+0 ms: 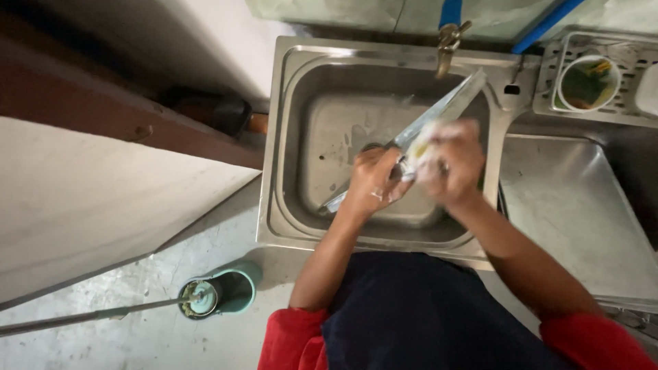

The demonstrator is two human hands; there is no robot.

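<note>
Over a steel sink (295, 137), my left hand (373, 179) grips a large flat steel dish (449, 103) held on edge and tilted, running from lower left to upper right. My right hand (449, 161) presses a soapy, pale scrubbing pad (419, 147) against the dish near its middle. Foam covers the fingers of both hands. A brass tap (447, 44) stands just above the dish's upper end.
A steel draining board (569, 205) lies right of the sink. A white cup (587, 83) with scrubbers sits in a rack at the back right. On the floor at left stand a teal mop bucket (223, 291) and a mop handle (82, 318).
</note>
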